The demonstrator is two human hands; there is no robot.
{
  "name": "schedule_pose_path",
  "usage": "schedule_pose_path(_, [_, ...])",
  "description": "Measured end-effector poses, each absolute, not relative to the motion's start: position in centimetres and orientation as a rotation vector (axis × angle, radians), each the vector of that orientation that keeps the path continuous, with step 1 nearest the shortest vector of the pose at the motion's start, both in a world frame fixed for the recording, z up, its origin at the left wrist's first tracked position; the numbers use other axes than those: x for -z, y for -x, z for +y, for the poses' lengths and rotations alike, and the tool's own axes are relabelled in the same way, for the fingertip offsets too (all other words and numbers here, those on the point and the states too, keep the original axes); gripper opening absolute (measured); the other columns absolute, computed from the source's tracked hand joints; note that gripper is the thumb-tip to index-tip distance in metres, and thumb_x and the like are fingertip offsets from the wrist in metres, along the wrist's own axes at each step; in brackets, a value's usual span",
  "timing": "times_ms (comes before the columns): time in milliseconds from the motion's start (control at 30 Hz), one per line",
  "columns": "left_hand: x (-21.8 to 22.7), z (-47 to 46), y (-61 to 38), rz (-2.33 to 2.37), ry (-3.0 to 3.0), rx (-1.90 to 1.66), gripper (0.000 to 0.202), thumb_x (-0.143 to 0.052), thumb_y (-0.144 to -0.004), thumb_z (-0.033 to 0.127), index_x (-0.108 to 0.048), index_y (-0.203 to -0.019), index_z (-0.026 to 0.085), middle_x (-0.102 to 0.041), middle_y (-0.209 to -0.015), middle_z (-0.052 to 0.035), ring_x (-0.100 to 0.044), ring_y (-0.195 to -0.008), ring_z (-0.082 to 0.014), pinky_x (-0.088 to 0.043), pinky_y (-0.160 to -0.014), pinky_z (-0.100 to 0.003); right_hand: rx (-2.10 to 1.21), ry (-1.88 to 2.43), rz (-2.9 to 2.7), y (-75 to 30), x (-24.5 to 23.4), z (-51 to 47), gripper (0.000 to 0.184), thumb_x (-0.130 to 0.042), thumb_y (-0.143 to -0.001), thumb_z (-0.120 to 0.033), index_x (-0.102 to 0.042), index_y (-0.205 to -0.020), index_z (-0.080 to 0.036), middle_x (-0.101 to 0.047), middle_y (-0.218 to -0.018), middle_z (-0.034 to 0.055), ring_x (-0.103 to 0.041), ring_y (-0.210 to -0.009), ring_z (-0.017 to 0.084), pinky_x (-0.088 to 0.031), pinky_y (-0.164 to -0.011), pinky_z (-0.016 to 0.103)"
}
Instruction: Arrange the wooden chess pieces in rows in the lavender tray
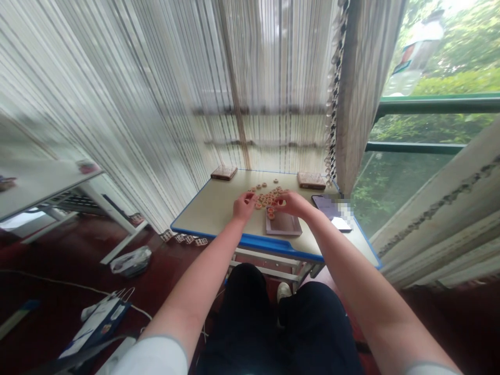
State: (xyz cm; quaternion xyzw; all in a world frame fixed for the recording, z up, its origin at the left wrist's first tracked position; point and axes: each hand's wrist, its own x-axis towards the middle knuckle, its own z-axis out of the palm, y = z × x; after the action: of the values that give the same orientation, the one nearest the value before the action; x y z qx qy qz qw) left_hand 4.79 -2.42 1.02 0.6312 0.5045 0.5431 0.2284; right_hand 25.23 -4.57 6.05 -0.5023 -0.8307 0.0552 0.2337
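Loose round xiangqi pieces [267,199], wooden with reddish marks, lie in a pile on the pale desk [207,211]. At the pile's left edge is my left hand [245,204], its thumb and fingers drawn together. What sits between those fingertips is too small to make out. My right hand [289,202] reaches in from the right, fingers curled in a pinch around what looks like one piece at the pile's near right side. Just below it lies a flat brownish box [284,225], with a few pieces at its upper left corner.
Two brown boxes stand at the back, one left [224,173] and one right [311,180]. A phone [332,212] lies on the right. The desk has a blue edge [269,244]. String curtains hang behind; a second table [50,179] and bags [130,260] are left.
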Motion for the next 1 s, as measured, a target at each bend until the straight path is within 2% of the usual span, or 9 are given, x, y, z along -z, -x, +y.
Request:
schedule_pose_path(167, [-1.0, -2.4, -4.9, 1.571, -1.912, -1.481, 0.023, -0.054, -0.078, 0.03, -0.066, -0.089, 0.014, -0.068, -0.086, -0.008, -0.058, -0.066, -0.0128, -0.046, -0.069, -0.027, -0.175, 1.286, -2.391, -25.5, -5.5, -3.2, 0.026, -0.065, -0.068, -0.037, -0.071, -0.091, -0.026, -0.067, -0.093, 0.0038, -0.059, -0.08, 0.017, -0.044, -0.075, 0.026])
schedule_pose_path(300, [-1.3, -2.5, -5.1, 1.645, -1.898, -1.496, 0.02, -0.055, -0.077, 0.025, -0.066, -0.088, 0.014, -0.068, -0.084, -0.0077, -0.058, -0.065, -0.0137, -0.047, -0.068, -0.026, -0.17, 1.229, -2.425, -25.6, -5.1, -2.8, 0.027, -0.063, -0.07, -0.038, -0.072, -0.093, -0.028, -0.066, -0.093, 0.0038, -0.059, -0.081, 0.017, -0.044, -0.075, 0.026])
schedule_pose_path(800, [-1.1, -2.1, -5.1, 1.705, -1.83, -1.493, 0.019, -0.053, -0.078, 0.025, -0.065, -0.088, 0.015, -0.067, -0.078, -0.0067, -0.058, -0.064, -0.0146, -0.046, -0.066, -0.027, -0.292, 1.173, -2.407, -25.8, -4.1, -2.0, 0.026, -0.063, -0.069, -0.041, -0.073, -0.089, -0.027, -0.065, -0.087, 0.0032, -0.058, -0.077, 0.017, -0.043, -0.075, 0.026])
schedule_pose_path(900, [-1.0, -2.1, -5.1, 1.68, -1.839, -1.488, 0.019, -0.052, -0.079, 0.025, -0.065, -0.088, 0.015, -0.067, -0.078, -0.0064, -0.058, -0.065, -0.0145, -0.046, -0.065, -0.027, -0.275, 1.163, -2.331, -26.5, -4.1, -2.0, 0.03, -0.06, -0.072, -0.044, -0.071, -0.093, -0.026, -0.065, -0.091, 0.0038, -0.058, -0.079, 0.017, -0.043, -0.076, 0.026])
schedule_pose_path(1000, [-0.9, -2.4, -5.3, 1.697, -1.877, -1.461, 0.019, -0.051, -0.079, 0.024, -0.065, -0.089, 0.015, -0.067, -0.08, -0.0063, -0.057, -0.064, -0.0144, -0.046, -0.066, -0.027, -0.233, 1.329, -2.191, -27.4, -3.9, -1.7, 0.03, -0.056, -0.076, -0.038, -0.069, -0.098, -0.024, -0.065, -0.091, 0.004, -0.058, -0.075, 0.016, -0.043, -0.071, 0.025])
